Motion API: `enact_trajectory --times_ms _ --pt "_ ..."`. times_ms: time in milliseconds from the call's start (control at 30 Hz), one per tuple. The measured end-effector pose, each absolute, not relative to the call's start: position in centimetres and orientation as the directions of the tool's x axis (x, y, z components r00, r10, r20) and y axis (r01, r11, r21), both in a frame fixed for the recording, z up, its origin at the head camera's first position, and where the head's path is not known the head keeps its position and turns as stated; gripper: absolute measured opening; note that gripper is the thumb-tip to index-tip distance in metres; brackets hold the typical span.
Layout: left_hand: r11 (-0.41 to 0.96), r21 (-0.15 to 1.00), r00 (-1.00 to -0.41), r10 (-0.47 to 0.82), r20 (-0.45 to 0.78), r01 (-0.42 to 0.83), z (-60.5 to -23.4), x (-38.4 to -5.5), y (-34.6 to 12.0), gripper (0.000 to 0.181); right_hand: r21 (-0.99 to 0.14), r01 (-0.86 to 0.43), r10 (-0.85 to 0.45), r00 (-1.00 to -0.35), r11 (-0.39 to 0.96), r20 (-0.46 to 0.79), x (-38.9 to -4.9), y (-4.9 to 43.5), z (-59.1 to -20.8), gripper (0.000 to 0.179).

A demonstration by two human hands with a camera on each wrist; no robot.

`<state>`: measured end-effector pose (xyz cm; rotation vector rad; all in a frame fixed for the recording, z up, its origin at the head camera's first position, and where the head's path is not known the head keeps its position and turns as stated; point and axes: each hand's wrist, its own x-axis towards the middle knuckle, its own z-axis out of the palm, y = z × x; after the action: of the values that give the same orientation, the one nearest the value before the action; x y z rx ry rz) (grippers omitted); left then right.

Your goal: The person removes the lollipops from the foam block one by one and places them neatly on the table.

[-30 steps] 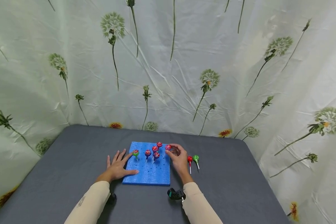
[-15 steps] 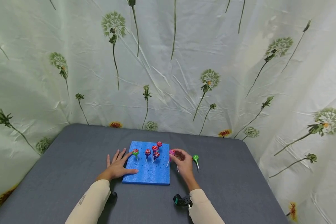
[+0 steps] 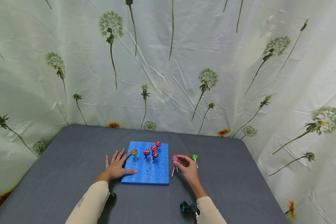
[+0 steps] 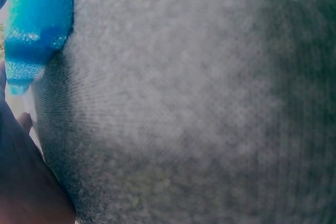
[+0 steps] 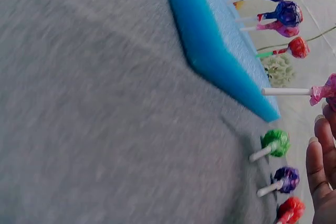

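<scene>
My right hand [image 3: 188, 170] pinches a pink-wrapped lollipop [image 3: 175, 159] by its head, beyond the right edge of a blue foam board [image 3: 145, 177]. Its white stick [image 5: 286, 92] is bare and free of the board. My left hand [image 3: 116, 169] lies with fingers spread at the board's left side, thumb on its surface and a fingertip near a green lollipop [image 3: 134, 152]. Several other lollipops stand stuck in the board, among them a purple one [image 3: 146, 152] and a red one [image 3: 158, 144]. Small holes dot the board.
On the grey tabletop [image 3: 226, 174] right of the board lie a green lollipop [image 5: 275, 142], a purple lollipop [image 5: 286, 178] and a red lollipop [image 5: 292, 209], partly behind my right hand in the head view. A flower-printed curtain [image 3: 168, 77] hangs behind the table.
My right hand has drawn the pink lollipop away from the board's upper right corner, moving right and toward me over the table. The left hand has stayed in place.
</scene>
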<state>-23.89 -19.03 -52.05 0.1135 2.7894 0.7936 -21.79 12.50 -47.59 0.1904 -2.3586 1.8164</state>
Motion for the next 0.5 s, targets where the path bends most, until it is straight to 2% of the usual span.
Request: enact_trajectory --times_ms 267,500 --pt "0.847 0.532 -0.969 0.133 -0.210 0.000 -52.1 -23.9 -18.9 0.109 -0.953 -0.155 -0.029 -0.988 0.259 0.153 -22.1 14.4 -51.1 0.025" --pt "0.847 0.532 -0.967 0.132 -0.218 -0.004 -52.0 -23.9 -18.8 0.109 -0.942 -0.111 -0.050 -0.994 0.316 0.100 -21.5 15.3 -52.1 0.024"
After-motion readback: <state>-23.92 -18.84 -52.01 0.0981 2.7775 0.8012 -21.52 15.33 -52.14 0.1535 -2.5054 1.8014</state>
